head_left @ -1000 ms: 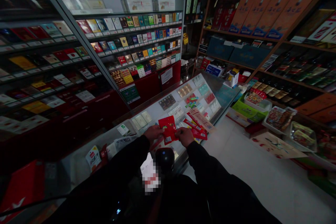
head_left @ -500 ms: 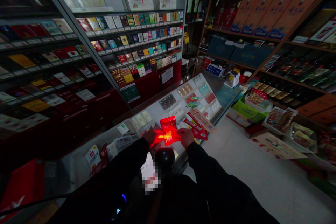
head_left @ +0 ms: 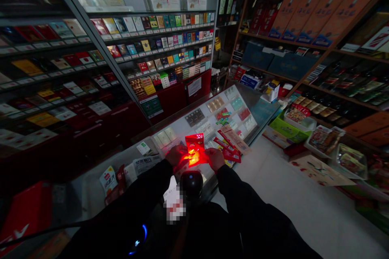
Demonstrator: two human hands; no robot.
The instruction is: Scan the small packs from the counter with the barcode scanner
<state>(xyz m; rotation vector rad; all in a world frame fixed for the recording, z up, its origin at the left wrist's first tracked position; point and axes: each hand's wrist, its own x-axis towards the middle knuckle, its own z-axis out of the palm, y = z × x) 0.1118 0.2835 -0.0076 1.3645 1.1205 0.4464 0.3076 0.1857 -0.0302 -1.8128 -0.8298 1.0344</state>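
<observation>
A red snack packet [head_left: 195,141] is held up over the glass counter, lit bright red on its lower half. My left hand [head_left: 178,156] pinches its left edge, the fingers partly lost in the red glare. At the packet's right edge, my right hand [head_left: 215,158] grips with thumb and fingers. Just below the packet, nearer to me, stands a round black barcode scanner [head_left: 191,184]. To the right of my right hand lie several red packets [head_left: 227,149] and a tan-and-red packet [head_left: 232,138] on the glass.
The glass counter [head_left: 165,127] displays small boxes and carries small green packets [head_left: 224,119]. On the left is a plastic bin [head_left: 91,194] with a snack bag [head_left: 108,180]. Cigarette shelves [head_left: 164,30] stand behind; trays of packaged food [head_left: 323,139] are on the right.
The packet stays in both hands above the scanner, tilting only slightly, and the glow on it has shifted a little. The whole view has moved very slightly.
</observation>
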